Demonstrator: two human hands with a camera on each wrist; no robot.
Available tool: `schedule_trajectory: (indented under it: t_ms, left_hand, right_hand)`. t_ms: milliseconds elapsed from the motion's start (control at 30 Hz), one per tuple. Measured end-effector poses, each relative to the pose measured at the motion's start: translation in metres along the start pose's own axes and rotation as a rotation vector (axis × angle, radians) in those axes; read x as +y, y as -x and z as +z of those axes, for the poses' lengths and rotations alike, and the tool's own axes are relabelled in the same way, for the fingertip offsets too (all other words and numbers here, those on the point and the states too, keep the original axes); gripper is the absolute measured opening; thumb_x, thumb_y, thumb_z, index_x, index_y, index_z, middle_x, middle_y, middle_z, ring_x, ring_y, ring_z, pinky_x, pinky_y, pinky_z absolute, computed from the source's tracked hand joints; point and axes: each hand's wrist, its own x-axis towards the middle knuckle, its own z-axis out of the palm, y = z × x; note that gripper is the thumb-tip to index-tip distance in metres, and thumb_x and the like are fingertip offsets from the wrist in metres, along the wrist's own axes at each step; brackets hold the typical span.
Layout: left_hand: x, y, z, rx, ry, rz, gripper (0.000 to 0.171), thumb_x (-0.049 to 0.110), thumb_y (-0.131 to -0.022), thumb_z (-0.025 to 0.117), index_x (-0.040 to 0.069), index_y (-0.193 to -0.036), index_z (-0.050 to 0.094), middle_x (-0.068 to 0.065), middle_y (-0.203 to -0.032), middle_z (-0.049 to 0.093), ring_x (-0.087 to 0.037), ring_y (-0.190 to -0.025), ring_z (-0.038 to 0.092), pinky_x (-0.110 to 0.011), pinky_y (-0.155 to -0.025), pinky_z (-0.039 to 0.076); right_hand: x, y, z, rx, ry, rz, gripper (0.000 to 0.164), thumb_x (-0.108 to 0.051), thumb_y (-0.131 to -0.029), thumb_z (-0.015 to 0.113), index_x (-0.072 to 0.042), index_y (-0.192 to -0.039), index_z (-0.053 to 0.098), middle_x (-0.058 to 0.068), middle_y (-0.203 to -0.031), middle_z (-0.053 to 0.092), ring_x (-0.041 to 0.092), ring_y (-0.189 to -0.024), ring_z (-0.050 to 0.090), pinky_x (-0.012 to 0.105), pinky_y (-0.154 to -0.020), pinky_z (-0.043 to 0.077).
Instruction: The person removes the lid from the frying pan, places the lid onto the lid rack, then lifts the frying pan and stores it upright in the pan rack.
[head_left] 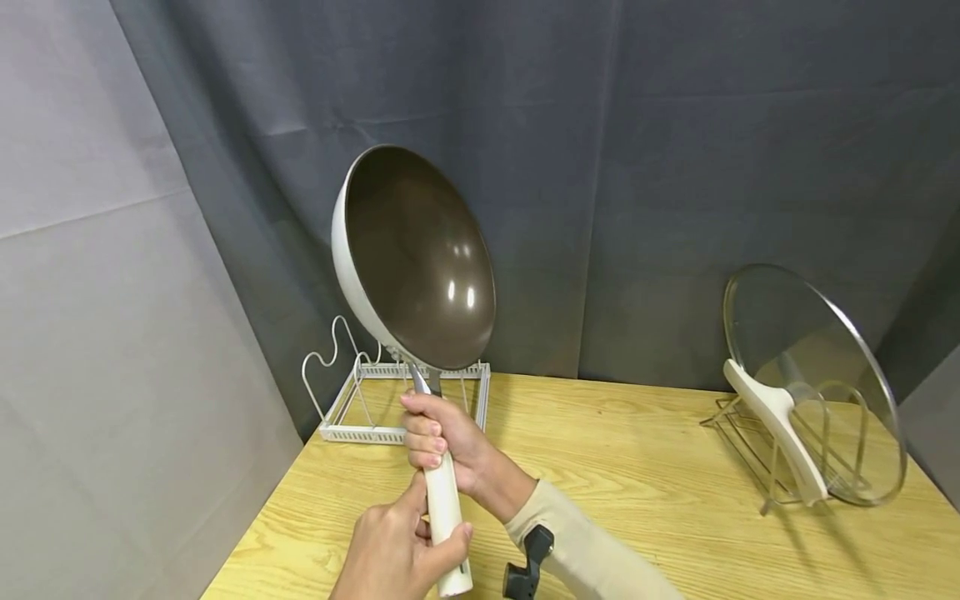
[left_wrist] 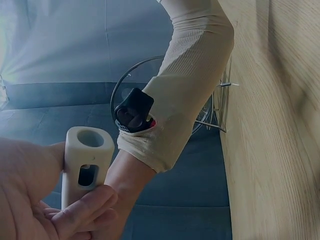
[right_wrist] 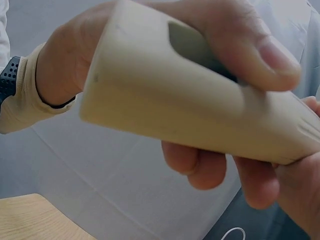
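A deep wok (head_left: 420,258), white outside and brown inside, is held up in the head view, tilted with its inside toward the camera. My right hand (head_left: 453,442) grips the upper part of its cream handle (head_left: 444,500), just below the metal neck. Lower down, my left hand (head_left: 397,546) holds the handle's end between thumb and fingers. From the left wrist camera, the hollow handle end (left_wrist: 86,157) shows a slot, with left fingers (left_wrist: 85,212) against it. In the right wrist view the left thumb (right_wrist: 260,55) lies over the handle's slot.
Behind the wok, a white rack (head_left: 363,435) with curved wire dividers stands on the wooden table (head_left: 600,467). At right, a glass lid (head_left: 810,342) with a cream handle leans upright in a wire stand (head_left: 750,458). Grey curtains (head_left: 675,167) close off the back and left.
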Motion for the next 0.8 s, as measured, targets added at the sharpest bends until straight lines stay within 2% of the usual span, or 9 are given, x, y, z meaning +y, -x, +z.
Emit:
schedule_trajectory:
  t_ms: [167,300,800]
  left_hand:
    - [0.000,0.000,-0.001,-0.009,-0.010,-0.025,0.030,0.029,-0.070,0.084,0.019,-0.085,0.060,0.015,-0.057,0.059,0.009,-0.052,0.051,-0.014,-0.048,0.039]
    - [-0.002,0.000,-0.002,0.004,-0.020,-0.016,0.030,0.027,-0.070,0.084,0.019,-0.084,0.060,0.016,-0.056,0.057,0.010,-0.051,0.049,-0.014,-0.047,0.038]
    - [-0.012,0.003,0.001,0.119,-0.112,0.122,0.034,0.024,-0.065,0.084,0.014,-0.086,0.060,0.016,-0.054,0.053,0.009,-0.048,0.043,-0.013,-0.043,0.032]
  right_hand:
    - [0.002,-0.003,-0.002,-0.028,-0.018,-0.007,0.025,-0.016,-0.109,0.034,-0.020,-0.088,0.049,-0.014,-0.050,0.044,-0.004,-0.037,0.045,0.011,-0.037,0.033]
    - [0.004,-0.005,-0.004,-0.052,-0.027,-0.013,0.026,-0.016,-0.109,0.032,-0.020,-0.089,0.049,-0.015,-0.050,0.043,-0.004,-0.038,0.045,0.012,-0.037,0.032]
    - [0.008,-0.014,-0.004,-0.165,-0.079,-0.036,0.032,-0.016,-0.109,0.029,-0.019,-0.085,0.050,-0.013,-0.051,0.046,-0.003,-0.038,0.046,0.012,-0.037,0.032]
